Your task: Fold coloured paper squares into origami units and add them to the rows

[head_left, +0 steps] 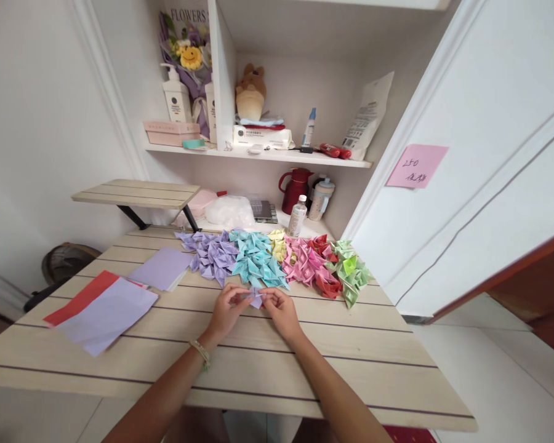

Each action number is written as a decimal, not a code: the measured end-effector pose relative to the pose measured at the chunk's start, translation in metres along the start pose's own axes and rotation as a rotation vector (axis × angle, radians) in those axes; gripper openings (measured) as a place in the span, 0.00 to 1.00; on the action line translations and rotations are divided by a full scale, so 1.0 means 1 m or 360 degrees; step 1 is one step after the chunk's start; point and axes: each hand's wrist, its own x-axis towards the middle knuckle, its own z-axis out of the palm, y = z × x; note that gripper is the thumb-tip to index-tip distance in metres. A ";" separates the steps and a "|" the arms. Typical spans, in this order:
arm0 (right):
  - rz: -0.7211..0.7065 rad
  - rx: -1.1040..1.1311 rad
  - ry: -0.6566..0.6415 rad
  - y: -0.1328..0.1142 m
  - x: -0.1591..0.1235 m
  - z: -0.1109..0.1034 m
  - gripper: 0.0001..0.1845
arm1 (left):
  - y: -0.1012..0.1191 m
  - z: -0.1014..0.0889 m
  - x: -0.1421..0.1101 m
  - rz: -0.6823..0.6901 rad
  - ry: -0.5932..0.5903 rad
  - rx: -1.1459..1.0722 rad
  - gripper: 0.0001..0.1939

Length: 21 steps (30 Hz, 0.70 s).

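My left hand (226, 311) and my right hand (281, 311) meet over the wooden table (360, 363), both pinching a small folded lilac paper piece (255, 298) between their fingertips. Just beyond them lies a row of folded paper pieces: purple (210, 252), turquoise (257, 258), yellow (277, 245), pink (301, 263), red (325, 280) and green (351, 271). A bracelet is on my left wrist.
Flat lilac sheets (108, 317) over a red sheet (80, 298) lie at the left, with a second lilac stack (162, 268) behind. A water bottle (297, 216), red jug (296, 189) and plastic bag (229, 212) stand at the back. A small raised shelf (136, 194) is at the back left.
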 end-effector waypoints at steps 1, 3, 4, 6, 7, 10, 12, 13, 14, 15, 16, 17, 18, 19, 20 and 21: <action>0.0002 0.0018 0.0000 -0.001 0.000 0.000 0.14 | 0.000 0.000 0.000 -0.0058 -0.0023 -0.0031 0.12; 0.0004 0.0047 -0.0001 -0.001 0.000 0.000 0.14 | -0.001 0.002 -0.001 -0.0120 -0.0069 -0.0075 0.14; 0.0005 0.0054 0.0000 -0.001 0.001 -0.001 0.14 | 0.000 0.002 -0.002 -0.0131 -0.0083 -0.0091 0.15; 0.0014 0.0053 0.0001 0.000 0.001 -0.002 0.14 | 0.001 0.003 -0.002 -0.0149 -0.0085 -0.0124 0.15; 0.0022 0.0045 0.0001 0.001 0.001 -0.002 0.14 | 0.001 0.003 -0.002 -0.0152 -0.0073 -0.0134 0.14; 0.0049 0.0014 -0.0004 0.003 0.001 -0.003 0.16 | 0.003 0.002 -0.001 -0.0147 -0.0013 -0.0142 0.12; 0.0058 0.0002 -0.0009 0.003 0.001 -0.003 0.17 | 0.004 0.000 -0.001 -0.0143 0.0013 -0.0141 0.11; 0.0057 0.0000 -0.0011 0.003 0.001 -0.003 0.17 | 0.004 0.000 -0.001 -0.0142 0.0018 -0.0142 0.11; 0.0054 0.0000 -0.0011 0.002 0.001 -0.003 0.17 | 0.004 0.000 -0.001 -0.0142 0.0018 -0.0144 0.11; 0.0050 -0.0002 -0.0012 0.001 0.001 -0.003 0.16 | 0.003 -0.001 -0.001 -0.0141 0.0014 -0.0147 0.11; 0.0045 -0.0003 -0.0011 0.001 0.001 -0.003 0.16 | 0.003 -0.001 -0.002 -0.0141 0.0009 -0.0153 0.11; 0.0040 -0.0005 -0.0010 0.000 0.002 -0.003 0.16 | 0.003 0.000 -0.002 -0.0139 0.0002 -0.0163 0.11; 0.0035 -0.0007 -0.0009 0.000 0.002 -0.003 0.16 | 0.003 0.000 -0.002 -0.0137 -0.0006 -0.0174 0.12; 0.0031 -0.0007 -0.0009 0.000 0.002 -0.003 0.17 | 0.003 0.000 -0.002 -0.0136 -0.0014 -0.0187 0.12; 0.0027 -0.0005 -0.0008 0.000 0.002 -0.003 0.17 | 0.003 0.000 -0.002 -0.0134 -0.0021 -0.0199 0.14; 0.0024 -0.0004 -0.0009 0.000 0.003 -0.003 0.17 | 0.003 0.000 -0.002 -0.0133 -0.0029 -0.0210 0.15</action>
